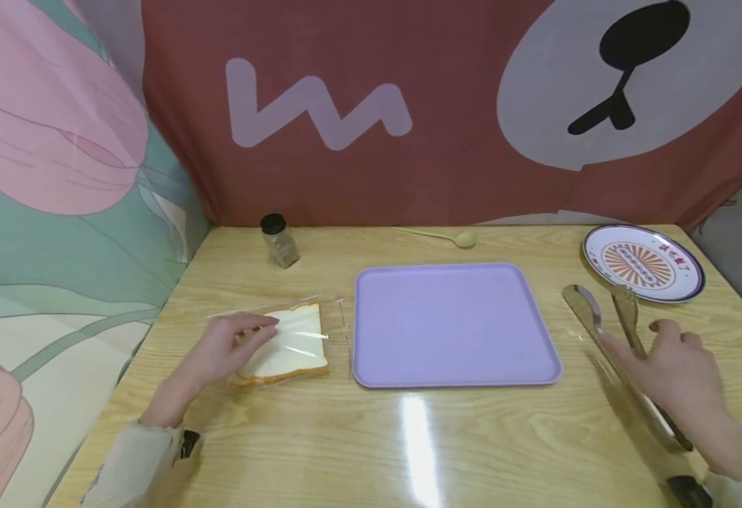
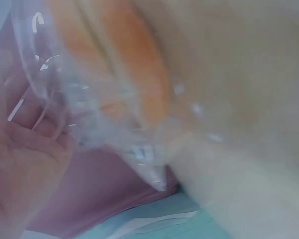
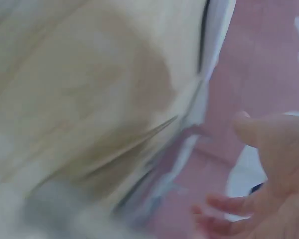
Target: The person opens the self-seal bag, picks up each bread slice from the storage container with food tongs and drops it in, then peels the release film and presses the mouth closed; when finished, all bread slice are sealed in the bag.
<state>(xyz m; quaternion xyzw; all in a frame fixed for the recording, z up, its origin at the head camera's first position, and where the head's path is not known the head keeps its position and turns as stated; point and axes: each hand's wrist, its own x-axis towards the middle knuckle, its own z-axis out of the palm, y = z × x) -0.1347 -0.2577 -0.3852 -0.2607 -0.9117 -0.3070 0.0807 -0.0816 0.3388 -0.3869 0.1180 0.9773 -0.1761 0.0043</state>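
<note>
Sliced bread [image 1: 297, 342] lies in a clear plastic bag [image 1: 340, 321] on the left of the table. My left hand [image 1: 231, 346] hovers over its left part, thumb and fingers loosely bent. In the left wrist view, the bread's orange crusts [image 2: 137, 59] show through the plastic beside the palm. A table knife [image 1: 582, 308] and a fork [image 1: 626, 310] lie side by side at the right. My right hand [image 1: 678, 363] reaches over their handles, fingers apart. The right wrist view shows its thumb and fingers spread with nothing between them.
A lilac tray [image 1: 450, 324] lies mid-table. Behind the bread stands a black-capped jar [image 1: 280, 241]. A pale spoon [image 1: 464, 240] lies at the back edge, and a patterned plate [image 1: 644, 264] at the back right. A printed cloth [image 1: 371, 183] hangs behind the table.
</note>
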